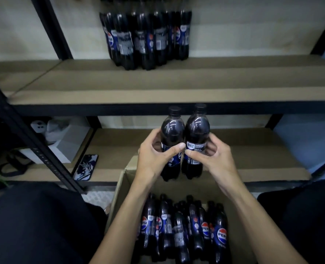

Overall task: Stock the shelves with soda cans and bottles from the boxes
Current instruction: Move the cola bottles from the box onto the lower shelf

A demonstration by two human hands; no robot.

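Hands | left hand [154,157] grips left bottle [172,130] | right hand [215,159] grips right bottle [197,128] | 2 held

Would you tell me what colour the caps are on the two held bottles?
Black caps, clearest in the head view.

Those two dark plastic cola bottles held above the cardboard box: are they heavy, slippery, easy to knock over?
Probably fairly heavy for their size: both dark plastic cola bottles look full to the neck. Likely slippery, since the plastic is glossy; the left hand and right hand each curl round one. Tall and narrow, they could tip if nudged.
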